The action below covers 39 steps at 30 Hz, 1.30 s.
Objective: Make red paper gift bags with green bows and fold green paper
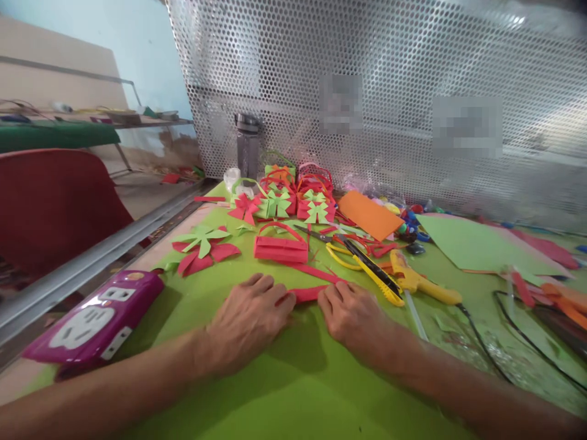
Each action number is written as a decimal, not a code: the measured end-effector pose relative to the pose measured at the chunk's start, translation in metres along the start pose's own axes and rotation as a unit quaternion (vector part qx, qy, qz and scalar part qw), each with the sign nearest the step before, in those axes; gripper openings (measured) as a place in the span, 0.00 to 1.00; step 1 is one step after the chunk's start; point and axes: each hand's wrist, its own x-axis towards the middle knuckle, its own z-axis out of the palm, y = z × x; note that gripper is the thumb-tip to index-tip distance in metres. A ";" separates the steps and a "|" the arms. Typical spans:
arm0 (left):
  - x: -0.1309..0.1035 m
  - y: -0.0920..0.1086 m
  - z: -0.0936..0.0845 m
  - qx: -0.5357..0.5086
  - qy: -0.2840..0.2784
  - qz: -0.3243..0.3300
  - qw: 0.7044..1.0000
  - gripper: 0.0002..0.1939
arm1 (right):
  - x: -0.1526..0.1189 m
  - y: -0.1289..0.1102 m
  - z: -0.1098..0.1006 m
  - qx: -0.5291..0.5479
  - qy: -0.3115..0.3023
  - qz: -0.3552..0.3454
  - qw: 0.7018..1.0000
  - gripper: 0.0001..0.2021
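A red paper strip (308,294) stretches low over the green tabletop between my two hands. My left hand (252,321) is closed on its left part, fingers curled under and mostly hidden. On the strip's other end, my right hand (351,313) has its fingers bent and pressed together. Just beyond them stands a small red paper bag (280,249) with an arched handle. Another red strip (316,272) lies by its base. Left of the bag are cut red and green paper bow pieces (202,241).
Finished-looking paper bags with bows (316,205) stand behind. To the right lie scissors (342,253), a yellow box cutter (376,275), a yellow glue gun (426,286) with its cable, and coloured paper sheets (486,244). A purple power strip (98,318) sits left; a bottle (247,146) stands at the back.
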 end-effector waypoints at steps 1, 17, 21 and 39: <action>-0.001 0.001 -0.001 0.012 0.014 0.009 1.000 0.07 | 0.000 -0.001 -0.004 0.008 0.007 0.002 1.000 0.10; -0.013 0.000 -0.005 -0.043 0.087 0.033 0.995 0.15 | -0.020 0.011 -0.002 0.283 -0.011 0.124 0.951 0.09; -0.016 0.001 -0.002 -0.076 0.091 0.023 0.993 0.17 | -0.029 0.006 0.003 0.345 0.032 0.158 0.925 0.09; -0.025 -0.011 0.003 -0.180 0.016 -0.060 0.982 0.16 | -0.031 0.007 0.002 0.461 0.050 0.289 0.837 0.12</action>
